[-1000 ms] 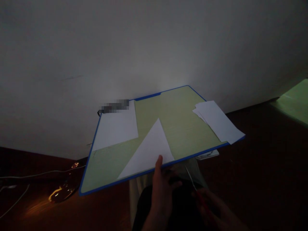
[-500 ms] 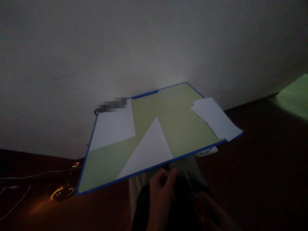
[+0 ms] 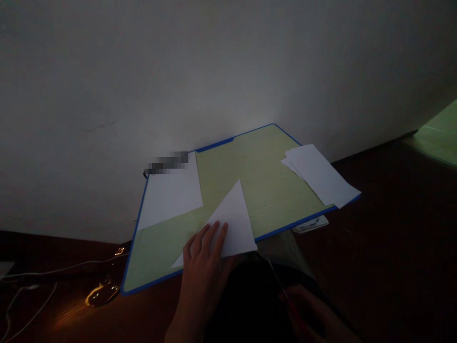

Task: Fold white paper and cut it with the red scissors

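Observation:
My left hand (image 3: 204,255) lies on a white triangular sheet of paper (image 3: 237,216), fingers spread over its lower left part, thumb in shadow by the front edge. The sheet's lower right corner juts past the front rim of a pale board (image 3: 264,166) with a blue edge. Below that rim, my right hand (image 3: 310,309) is closed around the red handle of a thin-bladed tool (image 3: 276,276). Its blade points up and left toward the paper's corner, apart from it. Darkness hides most of the right-hand fingers and the tool's exact kind.
Another white sheet (image 3: 171,197) lies at the board's left, under a blurred-out dark object. Several stacked paper pieces (image 3: 319,174) overhang the right edge. A grey wall (image 3: 228,71) rises behind. White cables (image 3: 71,267) and a shiny lit object (image 3: 102,293) are at lower left.
My left hand has moved up and left from below the board onto the triangular paper. The paper has shifted slightly toward me, over the rim. My right hand still holds the tool.

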{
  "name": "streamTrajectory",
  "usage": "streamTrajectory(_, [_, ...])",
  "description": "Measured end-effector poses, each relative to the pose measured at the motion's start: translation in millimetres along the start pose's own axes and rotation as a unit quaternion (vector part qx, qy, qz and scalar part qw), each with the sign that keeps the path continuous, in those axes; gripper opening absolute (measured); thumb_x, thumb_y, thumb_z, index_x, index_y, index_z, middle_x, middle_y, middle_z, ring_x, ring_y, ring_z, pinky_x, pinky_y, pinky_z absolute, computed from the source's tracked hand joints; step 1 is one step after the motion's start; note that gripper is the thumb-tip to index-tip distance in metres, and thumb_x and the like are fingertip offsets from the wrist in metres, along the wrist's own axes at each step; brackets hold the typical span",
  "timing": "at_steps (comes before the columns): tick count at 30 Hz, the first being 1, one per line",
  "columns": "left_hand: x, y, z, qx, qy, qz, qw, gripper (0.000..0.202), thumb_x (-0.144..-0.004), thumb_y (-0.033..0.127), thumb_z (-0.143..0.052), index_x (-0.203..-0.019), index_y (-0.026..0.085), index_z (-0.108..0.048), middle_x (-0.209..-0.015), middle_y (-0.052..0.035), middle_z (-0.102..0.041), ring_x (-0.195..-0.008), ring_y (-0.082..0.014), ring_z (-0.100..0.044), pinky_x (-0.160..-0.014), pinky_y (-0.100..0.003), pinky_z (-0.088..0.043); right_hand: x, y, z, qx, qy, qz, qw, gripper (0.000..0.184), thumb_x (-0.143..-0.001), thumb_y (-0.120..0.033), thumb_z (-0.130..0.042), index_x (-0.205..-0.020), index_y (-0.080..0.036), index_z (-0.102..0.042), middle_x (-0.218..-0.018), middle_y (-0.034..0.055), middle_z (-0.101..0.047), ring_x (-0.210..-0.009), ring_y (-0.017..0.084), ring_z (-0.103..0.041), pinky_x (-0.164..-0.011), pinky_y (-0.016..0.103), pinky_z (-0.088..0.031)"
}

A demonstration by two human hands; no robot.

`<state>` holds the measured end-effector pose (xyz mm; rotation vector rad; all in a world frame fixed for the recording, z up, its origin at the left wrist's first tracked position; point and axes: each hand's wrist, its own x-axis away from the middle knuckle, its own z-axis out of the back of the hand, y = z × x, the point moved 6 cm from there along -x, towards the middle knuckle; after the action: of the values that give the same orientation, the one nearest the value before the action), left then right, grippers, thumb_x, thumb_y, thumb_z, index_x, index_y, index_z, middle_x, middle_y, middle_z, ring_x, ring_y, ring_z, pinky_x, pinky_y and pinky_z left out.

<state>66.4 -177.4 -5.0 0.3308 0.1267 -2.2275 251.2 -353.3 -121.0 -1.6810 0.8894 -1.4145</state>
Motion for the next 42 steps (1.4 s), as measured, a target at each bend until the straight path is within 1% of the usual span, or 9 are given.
streamTrajectory(7, [14,18,28.5,0.134,0.047,-0.003,0.990,0.042,-0.089,0.024,-0.071,-0.130,0.031,-0.068,-0.143,-0.0105,-0.063,-0.132,-0.0366,-0.055,-0.111,-0.060,-0.037,5,0,8,-0.055,0.036,-0.015,0.998,0.067,-0.083,-0.077,-0.061,-0.125,-0.025,-0.062,-0.085,0.0016,-0.056,-0.069,0.014,-0.051,-0.061,0.025,-0.045])
streamTrajectory(9, [26,20,31.2,0.268,0.094,0.082,0.955,0.018,-0.088,0.028,-0.072,-0.105,0.030,-0.077,-0.118,-0.0083,-0.074,-0.111,-0.0309,-0.066,-0.099,-0.049,-0.049,6,5,13,-0.084,0.063,-0.025,0.994,0.069,-0.080,-0.078,-0.064,-0.124,-0.025,-0.063,-0.083,0.0013,-0.057,-0.066,0.013,-0.052,-0.059,0.025,-0.045])
streamTrajectory(11, [39,19,6.3,0.459,0.044,0.251,0.851,0.021,-0.089,0.040,-0.071,-0.078,0.022,-0.074,-0.086,-0.0080,-0.074,-0.082,-0.0241,-0.069,-0.077,-0.037,-0.055,4,7,18,-0.099,0.097,-0.040,0.989,0.069,-0.077,-0.077,-0.067,-0.120,-0.023,-0.064,-0.081,0.0012,-0.058,-0.062,0.013,-0.052,-0.056,0.026,-0.043])
streamTrajectory(14, [56,34,-46.1,0.667,-0.040,0.475,0.572,0.053,-0.079,0.067,-0.071,-0.070,0.016,-0.067,-0.067,-0.0064,-0.067,-0.054,-0.0172,-0.060,-0.051,-0.028,-0.047,-1,0,19,-0.079,0.127,-0.055,0.987,0.066,-0.076,-0.075,-0.071,-0.115,-0.021,-0.065,-0.081,0.0022,-0.062,-0.063,0.013,-0.053,-0.055,0.025,-0.043])
streamTrajectory(15, [55,39,-56.4,0.692,-0.043,0.501,0.518,0.056,-0.072,0.070,-0.076,-0.071,0.015,-0.067,-0.069,-0.0067,-0.068,-0.051,-0.0155,-0.059,-0.046,-0.026,-0.044,-3,-5,17,-0.065,0.127,-0.052,0.988,0.065,-0.076,-0.074,-0.071,-0.113,-0.021,-0.066,-0.080,0.0024,-0.063,-0.063,0.013,-0.054,-0.055,0.025,-0.043])
streamTrajectory(18, [40,49,-70.9,0.722,-0.039,0.507,0.470,0.057,-0.072,0.067,-0.079,-0.081,0.012,-0.070,-0.081,-0.0100,-0.074,-0.053,-0.0135,-0.061,-0.041,-0.021,-0.039,-8,-20,6,-0.046,0.100,-0.032,0.993,0.066,-0.074,-0.076,-0.071,-0.109,-0.021,-0.066,-0.076,0.0008,-0.061,-0.061,0.012,-0.050,-0.055,0.025,-0.043])
streamTrajectory(29, [34,69,-61.4,0.697,0.022,0.516,0.498,0.045,-0.074,0.052,-0.082,-0.075,0.008,-0.072,-0.060,-0.0052,-0.066,-0.043,-0.0094,-0.053,-0.039,-0.019,-0.039,-4,5,-10,-0.075,0.036,-0.013,0.996,0.074,-0.077,-0.081,-0.064,-0.127,-0.026,-0.068,-0.094,0.0067,-0.065,-0.081,0.022,-0.062,-0.077,0.034,-0.052])
streamTrajectory(36, [30,83,-63.9,0.711,-0.013,0.507,0.486,0.048,-0.069,0.057,-0.084,-0.066,0.013,-0.064,-0.049,0.0040,-0.050,-0.036,-0.0058,-0.039,-0.033,-0.017,-0.028,1,1,-14,-0.104,0.055,-0.057,0.991,0.078,-0.081,-0.080,-0.060,-0.128,-0.018,-0.065,-0.076,0.0023,-0.061,-0.067,0.017,-0.057,-0.064,0.030,-0.046])
streamTrajectory(42, [25,83,-66.6,0.697,-0.005,0.495,0.519,0.049,-0.069,0.055,-0.085,-0.062,0.011,-0.065,-0.049,0.0016,-0.054,-0.036,-0.0052,-0.041,-0.035,-0.016,-0.029,-2,-10,-20,-0.133,0.041,-0.057,0.989,0.073,-0.081,-0.077,-0.062,-0.121,-0.016,-0.067,-0.069,-0.0009,-0.057,-0.059,0.012,-0.053,-0.056,0.025,-0.042])
